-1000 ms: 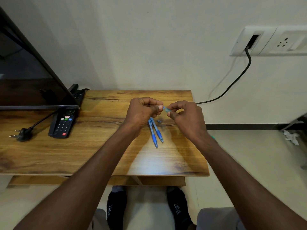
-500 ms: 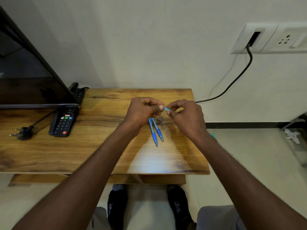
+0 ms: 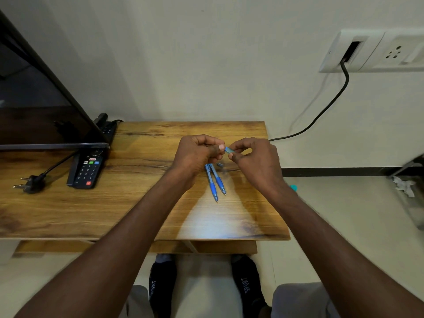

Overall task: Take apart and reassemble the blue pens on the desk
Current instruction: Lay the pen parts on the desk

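Two blue pens (image 3: 215, 181) lie side by side on the wooden desk (image 3: 128, 203), tips pointing toward me. Above their far ends, my left hand (image 3: 198, 153) and my right hand (image 3: 257, 160) meet and pinch a small light-blue pen piece (image 3: 228, 149) between their fingertips. Most of that piece is hidden by my fingers. A small dark pen part (image 3: 219, 165) rests on the desk just under my hands, to the right of the pens.
A black TV (image 3: 34, 104) stands at the left, with a remote (image 3: 88, 169) in front of it and a loose black plug (image 3: 31, 183) near the left edge. A wall socket (image 3: 358, 51) with a black cable sits at the upper right. The desk's right edge drops to the floor.
Both hands stay pinched together on the small blue piece, with only slight finger shifts. The pens on the desk have not moved.
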Demonstrator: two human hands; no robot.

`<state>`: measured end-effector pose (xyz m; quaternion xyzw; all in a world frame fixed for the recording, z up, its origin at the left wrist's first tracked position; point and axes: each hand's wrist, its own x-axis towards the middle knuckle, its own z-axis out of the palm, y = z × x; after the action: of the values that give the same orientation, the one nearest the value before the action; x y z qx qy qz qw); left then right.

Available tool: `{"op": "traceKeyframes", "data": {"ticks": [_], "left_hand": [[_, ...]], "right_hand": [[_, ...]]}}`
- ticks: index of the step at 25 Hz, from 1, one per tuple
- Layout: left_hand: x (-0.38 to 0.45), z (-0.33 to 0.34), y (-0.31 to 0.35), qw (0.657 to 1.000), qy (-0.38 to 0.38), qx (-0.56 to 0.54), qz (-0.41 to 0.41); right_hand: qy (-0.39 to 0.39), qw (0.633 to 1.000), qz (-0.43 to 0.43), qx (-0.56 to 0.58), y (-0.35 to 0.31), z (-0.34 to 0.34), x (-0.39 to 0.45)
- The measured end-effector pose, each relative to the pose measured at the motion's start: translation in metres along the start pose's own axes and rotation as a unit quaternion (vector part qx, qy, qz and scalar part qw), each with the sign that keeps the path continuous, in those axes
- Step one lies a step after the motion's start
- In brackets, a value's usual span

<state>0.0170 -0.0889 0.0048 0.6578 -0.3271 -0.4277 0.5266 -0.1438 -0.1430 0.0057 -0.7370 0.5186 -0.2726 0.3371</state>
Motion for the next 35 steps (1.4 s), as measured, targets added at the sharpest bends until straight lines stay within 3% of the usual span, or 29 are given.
{"op": "traceKeyframes", "data": {"ticks": [6, 15, 18, 21, 25, 31, 35], "left_hand": [[-0.003, 0.002, 0.001, 1.0, 0.001, 0.019, 0.007], [-0.008, 0.003, 0.002, 0.997, -0.07, 0.022, 0.017], [-0.005, 0.001, 0.001, 0.992, -0.079, 0.093, 0.035], [-0.005, -0.001, 0.002, 0.982, -0.028, 0.178, 0.057], [-0.006, -0.018, 0.01, 0.941, 0.063, 0.319, 0.099], [-0.01, -0.057, 0.006, 0.883, 0.065, 0.462, 0.051], [-0.016, -0.084, 0.003, 0.868, 0.054, 0.494, -0.007]], "right_hand": [[0.005, 1.0, -0.009, -0.015, -0.002, 0.004, -0.003], [0.034, 0.999, 0.001, -0.021, -0.001, -0.001, -0.001], [0.012, 0.999, 0.009, -0.034, 0.002, 0.0, 0.0], [-0.02, 0.993, 0.033, -0.109, 0.007, 0.005, 0.002], [-0.06, 0.98, 0.058, -0.182, 0.015, 0.008, 0.001], [-0.105, 0.96, 0.052, -0.256, 0.008, 0.01, -0.002], [-0.047, 0.974, 0.06, -0.216, 0.002, 0.0, 0.002]]}}
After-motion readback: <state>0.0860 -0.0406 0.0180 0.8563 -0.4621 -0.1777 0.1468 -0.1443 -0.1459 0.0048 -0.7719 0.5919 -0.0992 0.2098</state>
